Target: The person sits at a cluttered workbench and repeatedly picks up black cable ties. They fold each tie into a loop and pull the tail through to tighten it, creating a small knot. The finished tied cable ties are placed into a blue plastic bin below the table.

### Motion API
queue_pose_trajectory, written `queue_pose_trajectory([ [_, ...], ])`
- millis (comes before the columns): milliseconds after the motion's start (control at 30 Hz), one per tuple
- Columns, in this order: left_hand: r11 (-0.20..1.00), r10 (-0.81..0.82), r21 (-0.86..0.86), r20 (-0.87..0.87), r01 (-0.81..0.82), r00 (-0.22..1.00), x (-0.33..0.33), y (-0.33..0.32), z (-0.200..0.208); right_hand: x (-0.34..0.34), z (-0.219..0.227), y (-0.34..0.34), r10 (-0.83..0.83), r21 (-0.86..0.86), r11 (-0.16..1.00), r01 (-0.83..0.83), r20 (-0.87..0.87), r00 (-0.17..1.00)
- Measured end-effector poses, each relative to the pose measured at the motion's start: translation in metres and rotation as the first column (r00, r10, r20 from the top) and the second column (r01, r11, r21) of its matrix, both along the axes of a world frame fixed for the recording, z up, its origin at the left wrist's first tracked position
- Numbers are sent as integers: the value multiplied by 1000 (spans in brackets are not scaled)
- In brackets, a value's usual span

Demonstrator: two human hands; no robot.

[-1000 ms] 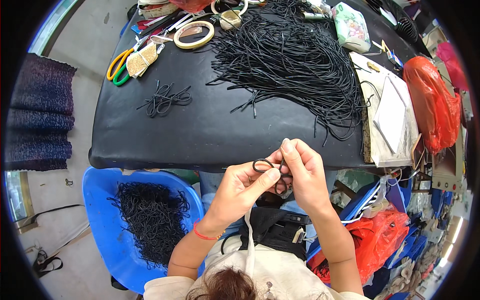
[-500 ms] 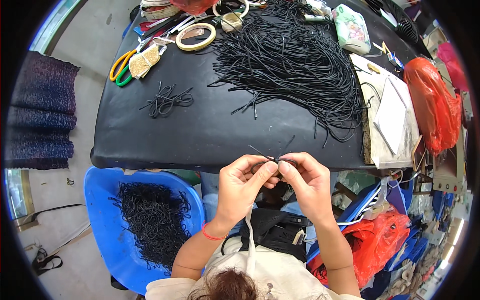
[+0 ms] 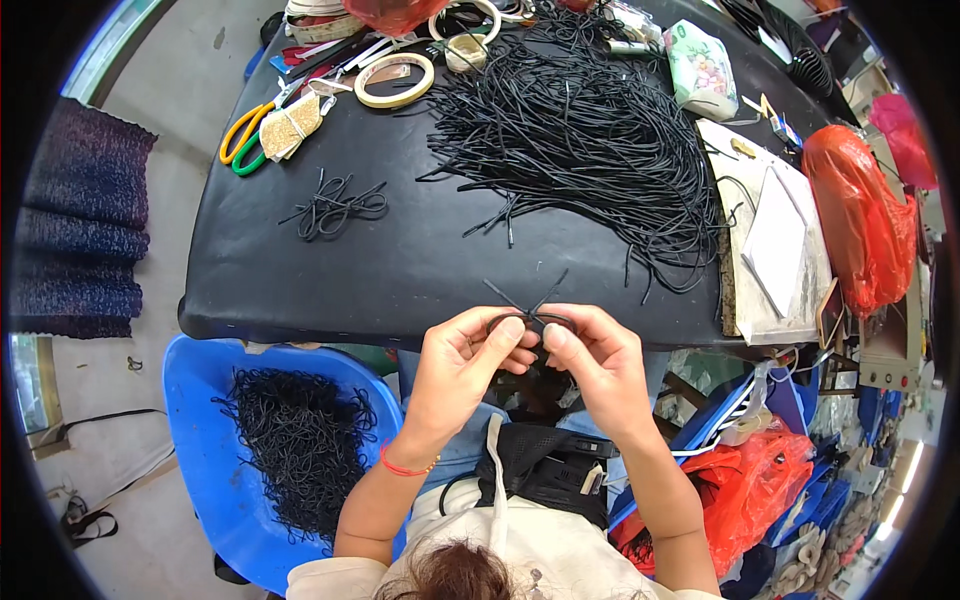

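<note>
Just over the table's front edge, a thin black cord (image 3: 531, 312) is tied in a bow, its two loose ends pointing up and apart. My left hand (image 3: 476, 350) pinches the left loop between thumb and fingers. The right loop is pinched in my right hand (image 3: 590, 350). A small gap lies between the two thumbs, below the knot. Beyond my hands a large heap of loose black cords (image 3: 580, 150) covers the back middle of the table. A few tied black bows (image 3: 336, 207) lie to the left.
Orange-and-green-handled scissors (image 3: 245, 138) and a tape roll (image 3: 394, 80) lie at the back left of the black table (image 3: 420, 270). At the right are a pale board (image 3: 745, 260) and a red plastic bag (image 3: 855, 220). A blue tub (image 3: 200, 470) of tied cords stands below left.
Both hands have moved slightly left with the bow. The thumbs, close together before, are now farther apart, and the knot shows clearly between them.
</note>
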State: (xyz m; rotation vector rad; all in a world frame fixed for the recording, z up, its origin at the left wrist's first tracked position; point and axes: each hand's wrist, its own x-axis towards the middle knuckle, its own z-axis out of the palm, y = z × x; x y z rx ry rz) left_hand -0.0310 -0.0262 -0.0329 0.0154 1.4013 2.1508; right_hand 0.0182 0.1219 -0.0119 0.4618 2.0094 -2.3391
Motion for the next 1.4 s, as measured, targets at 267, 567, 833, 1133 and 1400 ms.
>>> queue_pose_trajectory([
  [267, 997, -54, -48, -29, 52, 998, 1, -5, 0, -2, -4, 9, -23, -91, 995, 30, 76, 997],
  [567, 985, -117, -137, -93, 104, 989, 5, -3, 2, -7, -1, 0, 12, -17, 1000, -11, 42, 999],
  [833, 995, -101, 11, -39, 102, 994, 15, 3, -1, -2, -15, -13, -204, -252, 947, 199, 6, 979],
  [1133, 696, 98, -547, -570, -466, 816, -72, -66, 15, -51, -13, 44, 101, 792, 533, 299, -410, 906],
  [1400, 108, -234, -418, -892, -902, 386, -92, -73, 1, -101, -45, 62, 316, 901, 56, 431, -425, 848],
])
